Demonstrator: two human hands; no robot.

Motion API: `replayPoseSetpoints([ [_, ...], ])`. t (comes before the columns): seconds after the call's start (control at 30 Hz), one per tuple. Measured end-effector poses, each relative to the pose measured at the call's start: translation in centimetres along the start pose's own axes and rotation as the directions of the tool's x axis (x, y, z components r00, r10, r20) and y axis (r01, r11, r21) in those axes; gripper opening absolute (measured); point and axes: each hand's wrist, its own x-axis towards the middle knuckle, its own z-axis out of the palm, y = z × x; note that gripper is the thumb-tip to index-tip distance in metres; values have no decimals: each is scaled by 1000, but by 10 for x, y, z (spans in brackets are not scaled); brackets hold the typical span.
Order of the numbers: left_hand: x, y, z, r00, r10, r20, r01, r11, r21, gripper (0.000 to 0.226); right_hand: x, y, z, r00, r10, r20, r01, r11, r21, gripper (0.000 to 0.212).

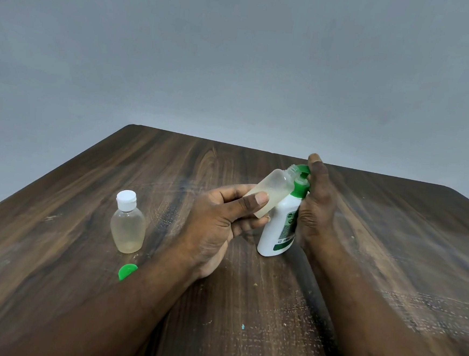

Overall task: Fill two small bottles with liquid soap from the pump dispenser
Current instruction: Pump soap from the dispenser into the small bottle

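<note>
- Both your forearms are cut off by the bottom edge.
- A green cap (127,272) lies on the counter (244,319), partly hidden behind your left forearm.
- Just beyond it, the capped small bottle (128,222) stands upright with a white lid and a little pale liquid at the bottom.
- Your left hand (218,221) grips the open small bottle (274,190), thumb across its lower body. The bottle is tilted, its bare neck right at the green pump head, with cloudy liquid pooled at the low end.
- The pump dispenser (279,229) stands on the counter, leaning a little; its label is too blurred to read.
- Your right hand (316,206) lies against the dispenser's right side, a fingertip over the pump head. Its palm side is hidden, so you cannot tell whether the fingers wrap around.
- Behind is a plain grey wall (236,65).
</note>
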Motion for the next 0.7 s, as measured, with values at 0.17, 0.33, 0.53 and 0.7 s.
replayPoseSetpoints([
  [0.17,-1,0,-2,1000,-8,-13,9,1000,4,43,0,0,2,999,-31,-7,31,999,-28,44],
  [0.33,0,0,-2,1000,-12,0,12,999,36,43,1,3,-1,1000,-29,-4,29,999,-17,49],
  [0.53,0,0,-1,1000,-9,-1,9,999,32,46,5,5,-3,1000,-7,12,8,1000,-15,48],
  [0.7,-1,1,-2,1000,-17,-15,17,1000,25,42,5,4,-3,1000,-9,9,9,1000,-28,45],
])
